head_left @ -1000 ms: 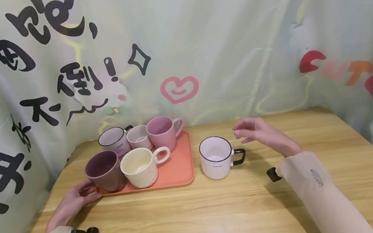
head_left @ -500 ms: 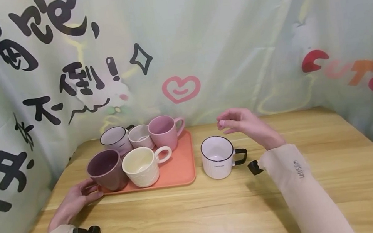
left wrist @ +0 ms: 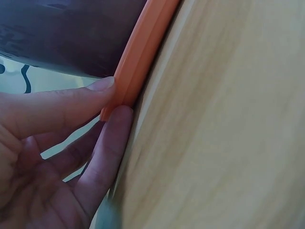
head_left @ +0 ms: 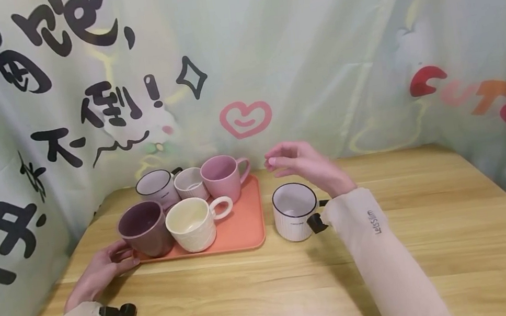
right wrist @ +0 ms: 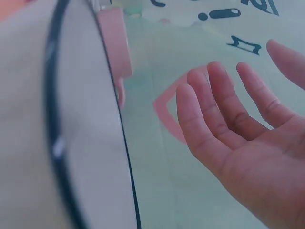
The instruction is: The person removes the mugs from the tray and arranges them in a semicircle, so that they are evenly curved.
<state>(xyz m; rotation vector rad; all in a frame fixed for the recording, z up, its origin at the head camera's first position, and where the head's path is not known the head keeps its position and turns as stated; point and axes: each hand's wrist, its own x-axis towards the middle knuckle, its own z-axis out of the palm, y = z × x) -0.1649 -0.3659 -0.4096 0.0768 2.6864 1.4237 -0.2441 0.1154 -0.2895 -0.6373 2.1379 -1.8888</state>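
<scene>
My left hand point(head_left: 101, 271) pinches the left front corner of an orange tray point(head_left: 243, 233); in the left wrist view the thumb point(left wrist: 62, 107) lies on its rim, a finger against the outer side. Close to that hand stands a dark plum mug point(head_left: 146, 234). Also on the tray are a cream mug point(head_left: 192, 228), a pink mug point(head_left: 225, 182), a small pale ribbed cup point(head_left: 191, 184) and a white mug with a dark rim point(head_left: 157, 188). My right hand point(head_left: 303, 165) holds nothing, fingers loosely bent, above and behind a second dark-rimmed white mug point(head_left: 289, 222), whose handle is mostly hidden by the sleeve.
The second white mug stands on the wooden table point(head_left: 232, 297) just right of the tray. A printed curtain point(head_left: 308, 67) hangs behind the table and along its left side. Black wrist cameras sit on both sleeves.
My right hand has moved left and slightly up, from right of the lone white mug to above its back edge. The left hand stays at the tray corner, and the mugs have not moved.
</scene>
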